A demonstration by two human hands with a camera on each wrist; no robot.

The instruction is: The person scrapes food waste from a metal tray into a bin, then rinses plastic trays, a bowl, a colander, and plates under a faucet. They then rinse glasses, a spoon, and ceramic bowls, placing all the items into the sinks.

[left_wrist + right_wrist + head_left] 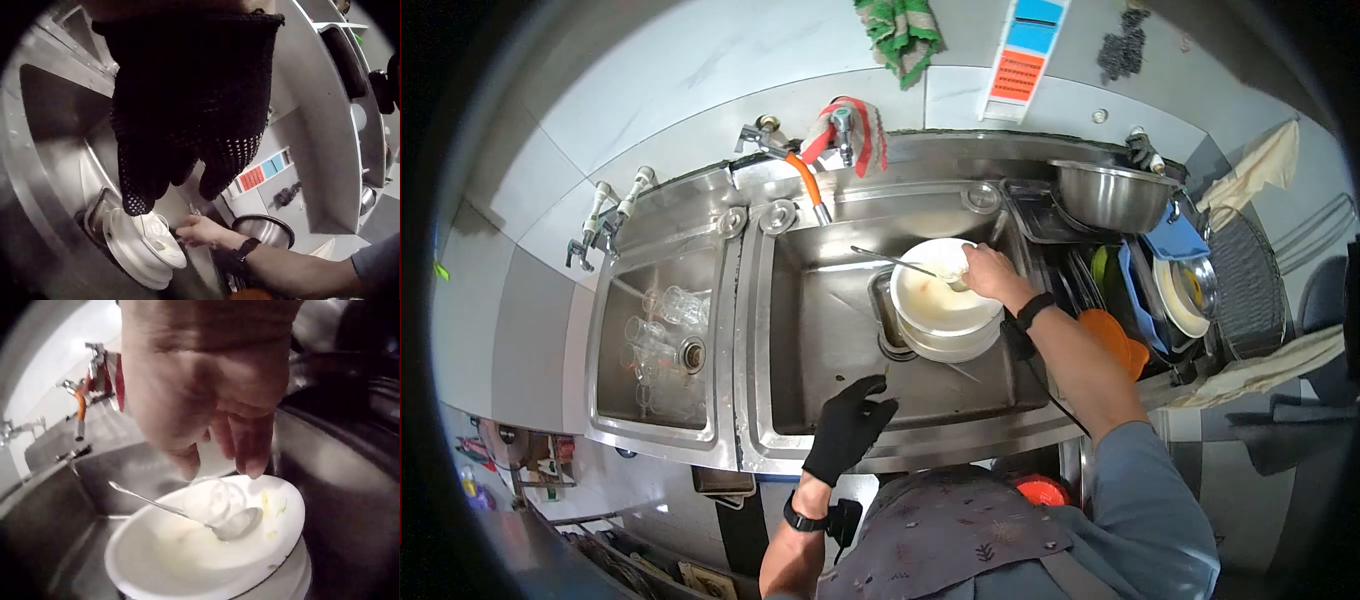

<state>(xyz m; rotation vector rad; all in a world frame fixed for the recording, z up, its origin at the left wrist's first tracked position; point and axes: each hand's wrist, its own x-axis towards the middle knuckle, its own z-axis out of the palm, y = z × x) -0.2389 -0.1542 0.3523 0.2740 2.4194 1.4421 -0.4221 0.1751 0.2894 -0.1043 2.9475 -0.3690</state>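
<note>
In the large sink basin (810, 340), a white bowl (935, 312) sits tilted on a stack of pale dishes (955, 352). Inside it lie a metal spoon (165, 507), a small clear cup (212, 499) and yellowish food scraps (265, 503). My bare right hand (992, 275) reaches down at the bowl's far right side; in the right wrist view its thumb and fingers hang apart, fingertips right by the cup and rim. Wearing a black dotted glove, my left hand (852, 425) hovers over the basin's front part with loosely bent fingers and nothing in them.
Several clear glasses (665, 335) lie in the smaller left basin. An orange-hosed faucet (808, 180) reaches over the large basin. To the right stand a steel pot (1115, 195), upright plates (1180, 300) and an orange dish (1115, 340). A red-striped cloth (867, 135) hangs behind.
</note>
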